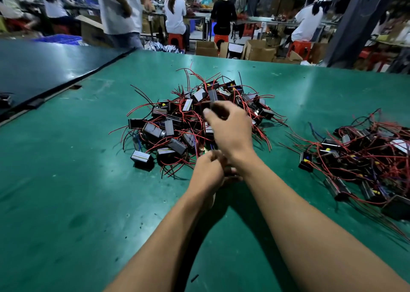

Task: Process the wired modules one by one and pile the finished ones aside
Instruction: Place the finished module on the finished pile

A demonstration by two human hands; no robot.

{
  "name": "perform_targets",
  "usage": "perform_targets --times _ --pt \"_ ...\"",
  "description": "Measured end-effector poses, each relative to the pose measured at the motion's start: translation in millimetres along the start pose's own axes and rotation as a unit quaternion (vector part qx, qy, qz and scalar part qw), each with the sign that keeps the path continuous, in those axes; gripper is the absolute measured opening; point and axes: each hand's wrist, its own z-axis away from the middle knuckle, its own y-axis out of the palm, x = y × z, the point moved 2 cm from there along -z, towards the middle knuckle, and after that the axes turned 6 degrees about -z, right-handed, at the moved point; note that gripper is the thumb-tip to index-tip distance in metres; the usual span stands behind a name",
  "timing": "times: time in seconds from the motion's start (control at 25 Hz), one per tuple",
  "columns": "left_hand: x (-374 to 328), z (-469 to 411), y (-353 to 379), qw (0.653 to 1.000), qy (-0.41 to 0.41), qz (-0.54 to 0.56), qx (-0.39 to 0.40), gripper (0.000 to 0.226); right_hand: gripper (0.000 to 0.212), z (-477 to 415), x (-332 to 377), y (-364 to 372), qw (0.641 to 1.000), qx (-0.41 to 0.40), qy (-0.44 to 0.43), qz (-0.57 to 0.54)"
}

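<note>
A big heap of black wired modules with red and black leads lies on the green table straight ahead. My right hand hovers over the heap's near side and pinches a dark, motion-blurred module between thumb and fingers. My left hand is closer to me at the heap's front edge, fingers curled round a small dark module that my right wrist mostly hides. A second heap of wired modules lies to the right.
A dark blue board borders the table at the left. A small black scrap lies near the front edge. Beyond the far edge are cardboard boxes, red stools and several seated and standing people.
</note>
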Motion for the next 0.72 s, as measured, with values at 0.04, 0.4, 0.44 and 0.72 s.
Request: perform_targets --times 0.04,0.4,0.44,0.72 --pt "1.8 0.2 2.3 1.000 -0.008 0.025 0.015 0.020 0.016 -2.9 4.6 -7.6 0.997 -0.034 0.013 -0.068" --pt "-19.0 12.6 -6.2 0.978 0.039 0.200 0.051 0.038 0.017 3.3 -3.7 -49.8 0.959 0.235 0.157 -0.016" --pt "-18.7 14.5 -7.4 0.981 0.042 0.187 0.043 0.033 0.017 4.2 -6.0 -49.5 0.965 0.214 0.152 0.003" --pt "-3.2 2.2 -12.1 0.983 0.019 0.180 -0.043 0.019 0.012 -3.4 17.0 -18.9 0.972 0.179 0.000 0.150"
